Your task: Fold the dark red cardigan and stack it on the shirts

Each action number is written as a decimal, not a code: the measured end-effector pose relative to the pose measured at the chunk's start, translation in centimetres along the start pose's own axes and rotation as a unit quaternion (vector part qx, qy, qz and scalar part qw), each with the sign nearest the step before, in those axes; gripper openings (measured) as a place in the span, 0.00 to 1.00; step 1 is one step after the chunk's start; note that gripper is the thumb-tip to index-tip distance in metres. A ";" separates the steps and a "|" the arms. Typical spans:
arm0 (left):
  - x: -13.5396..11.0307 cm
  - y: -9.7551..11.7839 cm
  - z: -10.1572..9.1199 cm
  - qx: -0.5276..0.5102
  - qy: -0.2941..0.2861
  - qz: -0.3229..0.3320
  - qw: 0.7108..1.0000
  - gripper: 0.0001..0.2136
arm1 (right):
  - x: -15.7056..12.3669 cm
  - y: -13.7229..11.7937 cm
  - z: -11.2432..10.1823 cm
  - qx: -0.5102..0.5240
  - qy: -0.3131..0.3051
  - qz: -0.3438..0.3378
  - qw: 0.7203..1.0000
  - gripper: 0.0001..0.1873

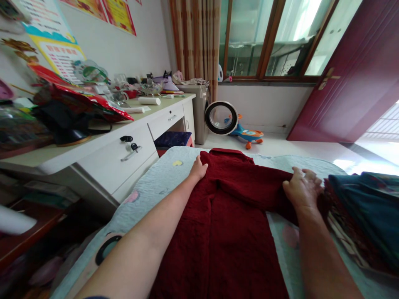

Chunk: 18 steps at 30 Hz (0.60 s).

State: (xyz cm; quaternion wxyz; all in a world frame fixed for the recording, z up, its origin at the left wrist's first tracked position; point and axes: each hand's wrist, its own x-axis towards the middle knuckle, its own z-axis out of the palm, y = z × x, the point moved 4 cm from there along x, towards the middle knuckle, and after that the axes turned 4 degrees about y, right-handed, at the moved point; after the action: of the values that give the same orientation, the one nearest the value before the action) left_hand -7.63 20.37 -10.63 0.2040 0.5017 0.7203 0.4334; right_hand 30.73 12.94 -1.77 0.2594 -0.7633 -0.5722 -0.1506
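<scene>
A dark red collared shirt [237, 241] lies spread out, its collar at the far end and its body running toward me. One long sleeve reaches out to the right. My left hand [198, 169] is closed on the cloth at the shirt's left shoulder, thumb on the near side and the other fingers partly hidden. On the right sleeve rests my right hand [303, 187], palm down with its fingers spread and slightly bent. The left sleeve cannot be made out. Beneath the shirt is a pale blue patterned sheet [165, 185].
A stack of folded clothes [368, 207] stands close to my right hand. Along the left runs a white desk [124, 166] crowded with small things. Beyond are a washing machine with its round door [221, 118] swung open, a blue ride-on toy [247, 133] and a dark red door [339, 79].
</scene>
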 end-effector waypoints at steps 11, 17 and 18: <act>3.2 0.4 0.1 -0.109 0.009 -0.088 0.990 0.18 | -6.6 -9.1 7.4 0.174 -0.172 -0.240 0.939 0.25; 4.0 0.2 -0.6 -0.067 0.005 -0.051 0.996 0.12 | -7.9 -8.2 9.4 0.110 -0.233 -0.227 0.939 0.24; 4.0 0.0 -0.5 -0.064 0.003 -0.051 0.997 0.11 | -7.8 -8.3 9.3 0.109 -0.233 -0.225 0.940 0.25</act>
State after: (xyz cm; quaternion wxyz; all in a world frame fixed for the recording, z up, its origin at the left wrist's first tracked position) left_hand -9.67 23.77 -9.75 0.2557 0.4491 0.7162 0.4691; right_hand 19.89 13.72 -11.64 0.1598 -0.5951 -0.7866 0.0399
